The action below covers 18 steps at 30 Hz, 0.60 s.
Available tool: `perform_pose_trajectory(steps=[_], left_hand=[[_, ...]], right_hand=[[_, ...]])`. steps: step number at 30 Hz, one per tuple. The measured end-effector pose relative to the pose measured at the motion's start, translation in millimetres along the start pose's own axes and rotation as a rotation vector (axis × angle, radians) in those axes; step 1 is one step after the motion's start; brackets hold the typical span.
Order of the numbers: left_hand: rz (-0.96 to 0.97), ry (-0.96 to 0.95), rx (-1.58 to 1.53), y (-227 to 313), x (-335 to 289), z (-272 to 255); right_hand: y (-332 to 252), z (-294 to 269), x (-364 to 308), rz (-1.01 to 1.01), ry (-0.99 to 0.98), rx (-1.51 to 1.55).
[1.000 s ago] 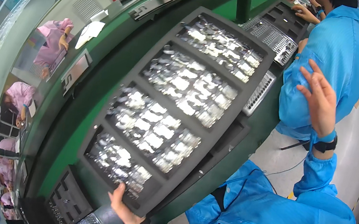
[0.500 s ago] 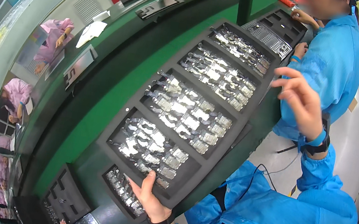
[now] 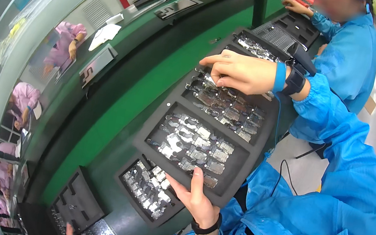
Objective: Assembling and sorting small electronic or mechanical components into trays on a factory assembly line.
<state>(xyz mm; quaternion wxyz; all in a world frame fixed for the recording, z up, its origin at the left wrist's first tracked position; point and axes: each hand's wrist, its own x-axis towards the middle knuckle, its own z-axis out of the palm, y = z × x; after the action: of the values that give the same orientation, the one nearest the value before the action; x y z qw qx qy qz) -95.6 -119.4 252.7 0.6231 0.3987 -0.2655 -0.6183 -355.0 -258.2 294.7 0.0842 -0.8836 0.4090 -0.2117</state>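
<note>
A long black foam tray with rectangular compartments of small shiny metal parts is held over the near edge of the green table. Its long axis runs from the near left toward the far right, along the table's length.

The left hand is placed at the tray's near edge, palm up beneath it, with the thumb laid up over the rim beside the parts; the fingers below are hidden, so their spread cannot be told. A black band is worn on that wrist.

The right hand is reached across from the right over a farther compartment, palm down, with the forefinger stretched toward the table's far edge and the thumb and other fingertips drawn together on a small metal part. A blue strap and a black wrist device are worn on that forearm.

A second, smaller tray of parts lies lower, toward the near left. A bare green strip is left between the trays and the table's far edge. Another person in a blue coat is seated close by at the far right.
</note>
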Motion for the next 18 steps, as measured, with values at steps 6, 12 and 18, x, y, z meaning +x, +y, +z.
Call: perform_pose_trajectory(steps=[6, 12, 18], left_hand=[[-0.038, -0.014, 0.015, -4, 9, -22], [-0.054, -0.019, -0.006, -6, 14, -27], [-0.049, 0.000, 0.011, -7, 20, -28]], right_hand=[[21, 5, 16, -0.011, -0.082, 0.205], [26, 8, 19, 0.102, -0.096, 0.492], [36, 6, 28, 0.082, -0.080, 0.663]])
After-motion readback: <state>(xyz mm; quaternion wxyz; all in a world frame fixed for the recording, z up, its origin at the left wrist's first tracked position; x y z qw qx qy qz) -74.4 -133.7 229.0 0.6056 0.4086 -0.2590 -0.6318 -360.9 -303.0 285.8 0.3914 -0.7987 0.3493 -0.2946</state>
